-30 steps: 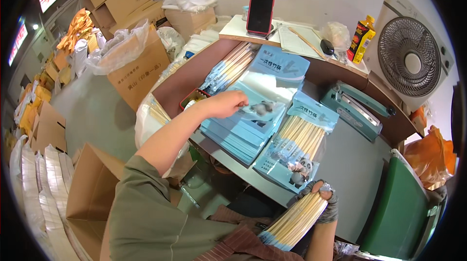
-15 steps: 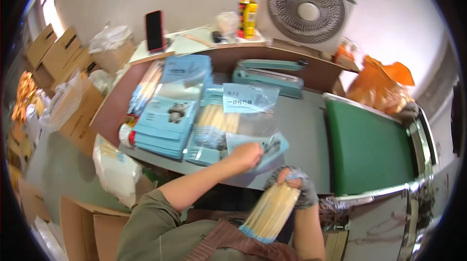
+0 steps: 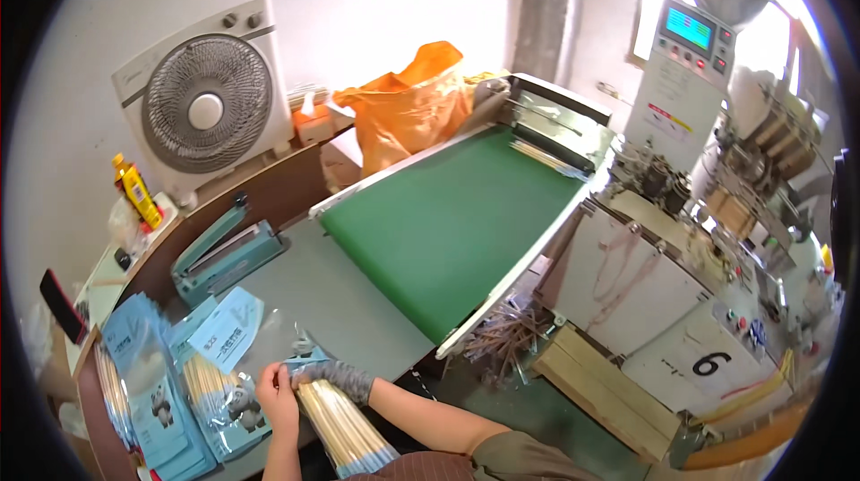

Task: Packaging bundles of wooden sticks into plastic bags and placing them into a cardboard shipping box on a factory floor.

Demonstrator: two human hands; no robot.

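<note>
My right hand (image 3: 343, 381), in a grey glove, is closed round the upper end of a bundle of chopsticks (image 3: 345, 427). The bundle slants down toward my lap, its lower ends blue. My bare left hand (image 3: 279, 399) is beside that upper end, its fingers pinched at a blue piece of plastic bag (image 3: 307, 361); how much of the bag covers the chopsticks is unclear. Left of my hands lies a clear and blue bag (image 3: 240, 407) with a panda picture and chopsticks inside. Beyond it is a stack of blue bags (image 3: 157, 387).
A teal hand sealer (image 3: 228, 259) stands on the grey table (image 3: 358, 302). A green conveyor belt (image 3: 457, 221) runs to the right, beside a white machine (image 3: 681, 78) with a screen. Behind are a fan (image 3: 204, 111) and an orange bag (image 3: 417, 114). Loose sticks (image 3: 502, 342) pile under the conveyor.
My view has swung right, showing the conveyor and machine. My left hand, earlier apart with a blue bag edge, is now at the top of the chopsticks bundle held by my right hand.
</note>
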